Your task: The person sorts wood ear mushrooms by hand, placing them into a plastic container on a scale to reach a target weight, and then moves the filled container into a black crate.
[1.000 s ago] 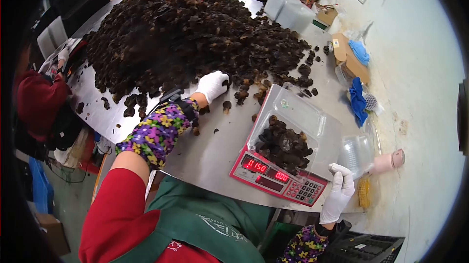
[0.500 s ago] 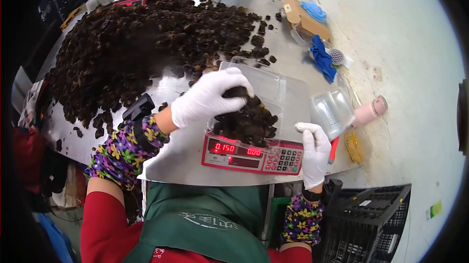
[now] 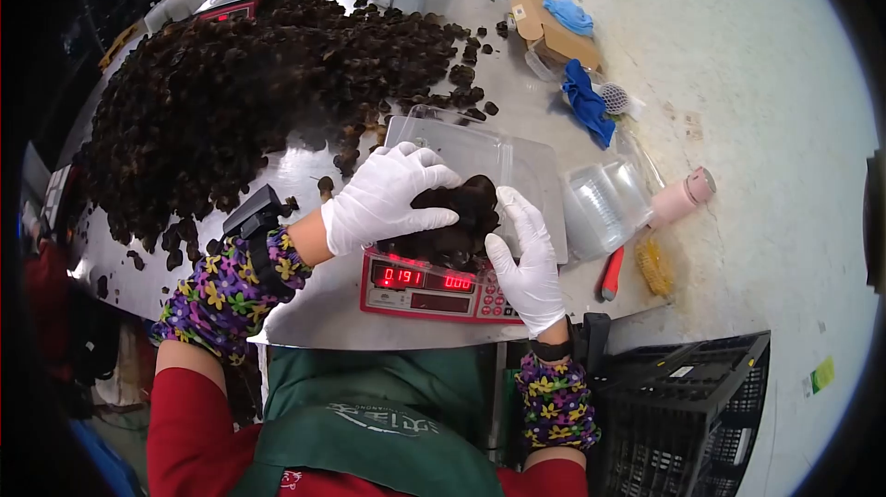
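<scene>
Dark brown wood ear mushrooms are heaped in a clear plastic box, whose lid is folded back. This box rests on a red-framed digital scale with lit red digits reading 0.191. My left hand, white-gloved, curls over the heap from the left, its fingers behind and thumb in front of some mushrooms. At the heap's right edge my right hand, also gloved, has fingers and thumb apart, touching the mushrooms or the box side.
A large mushroom pile covers the table's left and back. Stacked clear boxes, a pink bottle, a red-handled tool and a blue cloth lie to the right. Black crates stand below the table edge.
My right hand has moved left from beside the scale's keypad to the mushrooms. My left hand stays over them. The scale reading has risen from 0.150 to 0.191. The view has shifted slightly.
</scene>
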Demonstrator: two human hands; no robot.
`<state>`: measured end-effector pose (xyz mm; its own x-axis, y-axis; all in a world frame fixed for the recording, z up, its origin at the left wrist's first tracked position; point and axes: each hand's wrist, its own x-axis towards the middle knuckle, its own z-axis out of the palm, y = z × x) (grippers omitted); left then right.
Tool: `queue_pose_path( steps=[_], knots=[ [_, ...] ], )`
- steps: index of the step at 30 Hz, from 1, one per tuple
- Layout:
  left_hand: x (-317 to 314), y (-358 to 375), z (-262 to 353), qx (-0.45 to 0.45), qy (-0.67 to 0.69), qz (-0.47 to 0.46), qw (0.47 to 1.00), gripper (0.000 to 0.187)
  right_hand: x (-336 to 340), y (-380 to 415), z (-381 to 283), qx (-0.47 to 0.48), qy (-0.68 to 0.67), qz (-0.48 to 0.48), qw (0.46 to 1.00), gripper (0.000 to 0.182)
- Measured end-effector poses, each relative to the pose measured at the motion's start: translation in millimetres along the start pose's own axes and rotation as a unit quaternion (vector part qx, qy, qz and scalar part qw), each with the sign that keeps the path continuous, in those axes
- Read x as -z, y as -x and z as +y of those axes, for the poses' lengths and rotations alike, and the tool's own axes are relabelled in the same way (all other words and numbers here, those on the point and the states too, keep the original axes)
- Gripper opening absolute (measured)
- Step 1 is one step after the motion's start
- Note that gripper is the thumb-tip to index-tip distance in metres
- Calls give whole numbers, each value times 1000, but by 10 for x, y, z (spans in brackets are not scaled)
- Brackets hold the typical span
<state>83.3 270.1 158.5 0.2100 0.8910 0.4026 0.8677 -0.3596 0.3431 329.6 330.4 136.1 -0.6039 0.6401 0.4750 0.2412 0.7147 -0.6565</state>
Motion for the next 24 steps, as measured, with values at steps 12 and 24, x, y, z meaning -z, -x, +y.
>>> queue_pose_path(
  steps=[12,24],
  knots=[
    [-76,201,48,-29,48,111,992,57,-169,-267,58,56,140,-105,983,46],
    [-133,188,112,18,11,103,994,54,-75,-400,4,81,78,-51,992,57]
  ],
)
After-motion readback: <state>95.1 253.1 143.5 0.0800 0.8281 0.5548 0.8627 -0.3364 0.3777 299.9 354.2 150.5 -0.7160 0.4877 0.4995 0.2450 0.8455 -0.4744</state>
